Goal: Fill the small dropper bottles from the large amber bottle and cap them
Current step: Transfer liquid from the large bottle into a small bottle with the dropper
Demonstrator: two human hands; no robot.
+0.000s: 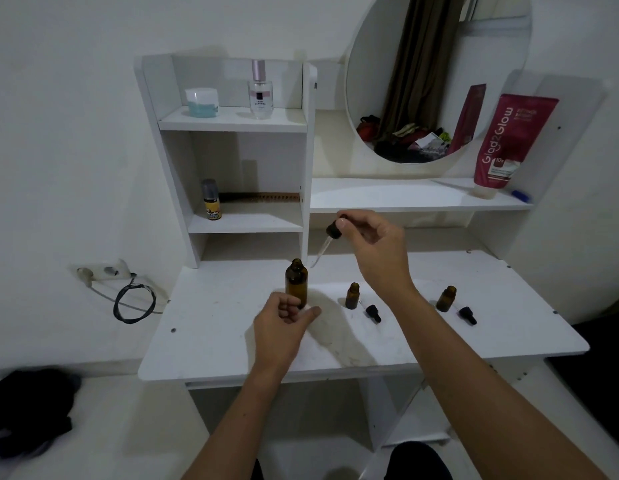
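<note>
1. Right hand pinches the black bulb of the large dropper, fingertips clamped on it, glass tube slanting down and left.
2. That tip hangs just above and right of the open mouth of the large amber bottle, which stands upright.
3. Left hand sits at the bottle's base, fingers loosely curled and touching or nearly touching it; I cannot tell if they grip.
4. Right of the big bottle: two small dropper bottles, uncapped, a small dropper cap lying beside each.
5. The right hand is nearer to them, nothing between on the white desk.
</note>
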